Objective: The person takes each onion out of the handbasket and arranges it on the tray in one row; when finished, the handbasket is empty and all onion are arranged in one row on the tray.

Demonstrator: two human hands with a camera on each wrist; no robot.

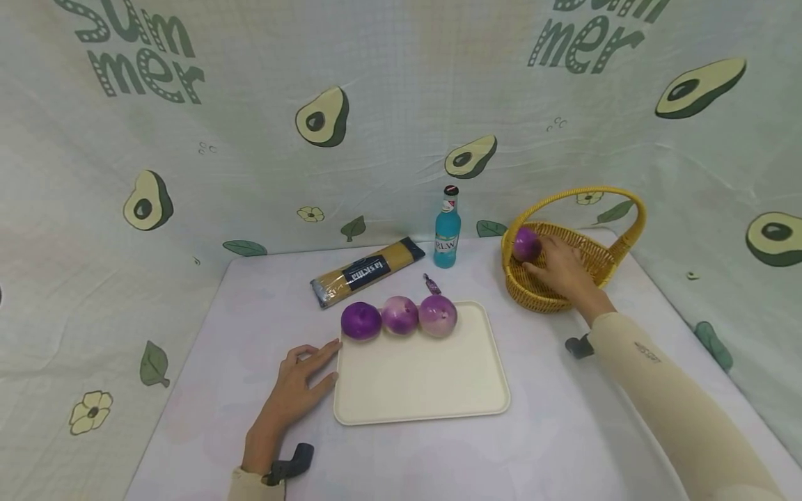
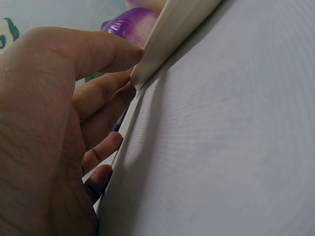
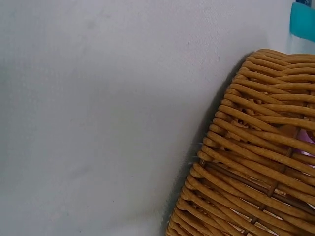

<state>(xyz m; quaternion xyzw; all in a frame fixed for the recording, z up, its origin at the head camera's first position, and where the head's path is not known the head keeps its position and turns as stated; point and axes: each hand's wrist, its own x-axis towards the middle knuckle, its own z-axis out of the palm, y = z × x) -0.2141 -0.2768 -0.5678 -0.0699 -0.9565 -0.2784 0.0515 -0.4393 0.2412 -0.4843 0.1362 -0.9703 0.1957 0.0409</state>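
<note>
My left hand (image 1: 297, 387) touches the left rim of a cream tray (image 1: 420, 390) with thumb and fingertips. In the left wrist view, the thumb (image 2: 115, 53) lies against the tray's raised rim (image 2: 172, 37). Three purple-and-white onions, the left (image 1: 360, 321), middle (image 1: 399, 315) and right (image 1: 438, 316), sit in a row along the tray's far edge. My right hand (image 1: 562, 268) reaches into a yellow wicker basket (image 1: 539, 298), gripping a purple onion (image 1: 526, 243) by its inner left side; some fingertips are hidden. The right wrist view shows mostly the basket's woven wall (image 3: 261, 147).
Behind the tray lies a pasta packet (image 1: 367, 272), with a blue bottle (image 1: 447, 236) upright to its right. A small purple charm (image 1: 431, 284) is between bottle and tray. The basket's tall handle (image 1: 583, 191) arches over its opening. A patterned cloth hangs behind the table.
</note>
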